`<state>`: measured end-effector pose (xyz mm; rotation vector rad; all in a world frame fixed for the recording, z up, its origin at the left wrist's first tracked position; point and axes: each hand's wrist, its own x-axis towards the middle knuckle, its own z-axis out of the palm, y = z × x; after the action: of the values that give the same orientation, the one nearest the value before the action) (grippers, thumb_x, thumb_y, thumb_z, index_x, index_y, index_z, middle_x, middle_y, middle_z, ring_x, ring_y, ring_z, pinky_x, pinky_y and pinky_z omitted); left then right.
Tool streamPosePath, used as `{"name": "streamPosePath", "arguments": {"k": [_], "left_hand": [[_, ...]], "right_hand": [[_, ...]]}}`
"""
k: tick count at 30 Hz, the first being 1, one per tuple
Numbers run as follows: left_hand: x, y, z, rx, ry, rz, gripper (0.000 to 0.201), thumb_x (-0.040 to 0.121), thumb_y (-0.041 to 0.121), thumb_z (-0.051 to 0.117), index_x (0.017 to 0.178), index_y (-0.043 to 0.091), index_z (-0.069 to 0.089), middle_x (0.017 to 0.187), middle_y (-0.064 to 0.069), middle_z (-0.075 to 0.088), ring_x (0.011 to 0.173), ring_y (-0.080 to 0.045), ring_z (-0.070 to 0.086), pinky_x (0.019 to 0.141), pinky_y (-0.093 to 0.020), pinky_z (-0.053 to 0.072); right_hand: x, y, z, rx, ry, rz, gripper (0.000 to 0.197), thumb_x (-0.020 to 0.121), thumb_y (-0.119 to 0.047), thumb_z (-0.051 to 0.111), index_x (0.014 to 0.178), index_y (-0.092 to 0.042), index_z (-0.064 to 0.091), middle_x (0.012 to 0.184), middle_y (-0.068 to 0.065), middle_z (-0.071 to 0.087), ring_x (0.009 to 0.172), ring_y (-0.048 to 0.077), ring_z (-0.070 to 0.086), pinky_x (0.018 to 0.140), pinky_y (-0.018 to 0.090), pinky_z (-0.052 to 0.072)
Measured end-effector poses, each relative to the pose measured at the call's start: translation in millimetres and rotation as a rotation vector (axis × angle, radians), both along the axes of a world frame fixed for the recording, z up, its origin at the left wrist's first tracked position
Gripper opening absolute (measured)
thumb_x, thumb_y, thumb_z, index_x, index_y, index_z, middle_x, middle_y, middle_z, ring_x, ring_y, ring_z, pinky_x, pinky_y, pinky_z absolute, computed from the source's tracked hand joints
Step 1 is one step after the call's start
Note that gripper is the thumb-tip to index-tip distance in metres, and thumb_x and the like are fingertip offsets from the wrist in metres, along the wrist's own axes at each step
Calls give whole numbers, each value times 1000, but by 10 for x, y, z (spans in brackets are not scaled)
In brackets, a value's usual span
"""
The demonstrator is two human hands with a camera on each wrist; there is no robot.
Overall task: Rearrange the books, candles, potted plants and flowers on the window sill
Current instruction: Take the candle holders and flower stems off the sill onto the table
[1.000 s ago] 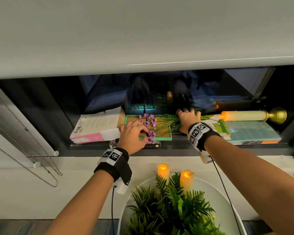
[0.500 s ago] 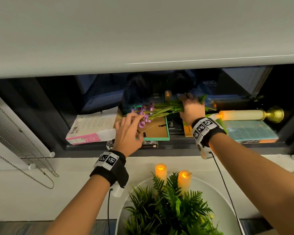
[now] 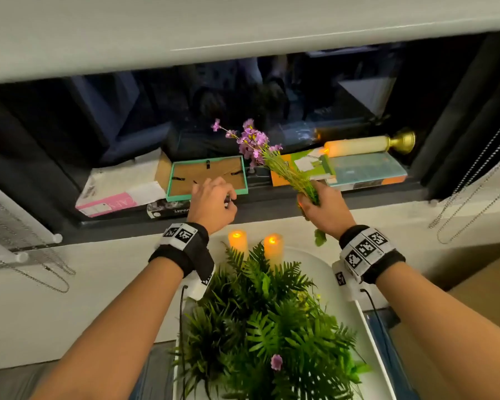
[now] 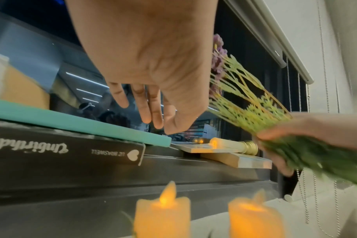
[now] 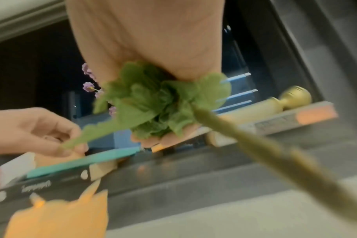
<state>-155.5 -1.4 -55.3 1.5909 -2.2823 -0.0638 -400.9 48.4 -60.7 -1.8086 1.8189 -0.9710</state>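
Observation:
My right hand [image 3: 315, 203] grips a bunch of purple flowers [image 3: 253, 141] by its green stems [image 5: 153, 103]. It holds the bunch tilted up and to the left over the front edge of the window sill [image 3: 272, 209]. My left hand [image 3: 223, 197] hovers with loose fingers [image 4: 151, 112] over the front edge of a teal picture frame [image 3: 208, 180] and holds nothing. The frame lies face down on a black book [image 4: 51, 149]. A pink-and-white book [image 3: 119, 192] lies at the left and an orange-and-green book [image 3: 295, 166] and a teal book [image 3: 367, 171] at the right. A long candle [image 3: 358, 144] in a gold holder lies across the teal book.
Below the sill, a white table [image 3: 370, 336] carries two lit pillar candles [image 3: 237, 241] and a potted fern [image 3: 272, 327]. A rolled blind [image 3: 243, 24] hangs low over the dark window. Bead chains [image 3: 474, 180] hang at both sides.
My right hand lifted the flower bunch off the frame and drew it back to the sill's front edge, tipped upward. My left hand left the blossoms and dropped to the frame's front edge.

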Motion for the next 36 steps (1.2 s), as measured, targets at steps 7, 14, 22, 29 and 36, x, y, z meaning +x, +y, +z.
{"name": "streamPosePath", "arguments": {"k": [7, 14, 22, 29, 36], "left_hand": [[-301, 322, -50, 152, -26, -73, 9, 79, 17, 60, 84, 21, 68, 97, 3, 64, 100, -26, 57, 89, -38, 34], [-519, 679, -228, 282, -41, -129, 11, 83, 21, 60, 90, 22, 68, 97, 6, 65, 98, -19, 59, 93, -37, 37], [-576, 766, -247, 285, -44, -106, 18, 84, 22, 60, 101, 23, 66, 106, 3, 58, 106, -21, 54, 95, -39, 35], [-541, 716, -122, 274, -43, -105, 14, 84, 20, 59, 96, 22, 66, 101, 3, 57, 103, -20, 55, 95, -39, 38], [-680, 314, 513, 148, 156, -144, 13, 84, 9, 58, 88, 15, 69, 90, -2, 62, 84, -21, 61, 77, -39, 53]], "right_hand": [[-235, 830, -780, 349, -83, -59, 18, 88, -23, 57, 73, -12, 61, 73, 7, 68, 71, 27, 65, 63, 29, 49], [-337, 1270, -1387, 598, 64, -43, 38, 89, -28, 60, 122, -9, 54, 114, 15, 64, 102, 28, 63, 89, 33, 50], [-456, 1230, -1370, 711, 254, 46, 46, 86, -22, 64, 128, -10, 48, 123, 14, 60, 111, 29, 59, 90, 32, 49], [-774, 743, -814, 556, 354, 68, 33, 85, -28, 64, 114, -12, 63, 118, 8, 64, 111, 25, 58, 94, 29, 45], [-1043, -54, 155, 217, 275, 2, 8, 83, -11, 62, 83, -19, 62, 99, 11, 68, 95, 28, 64, 86, 36, 53]]}}
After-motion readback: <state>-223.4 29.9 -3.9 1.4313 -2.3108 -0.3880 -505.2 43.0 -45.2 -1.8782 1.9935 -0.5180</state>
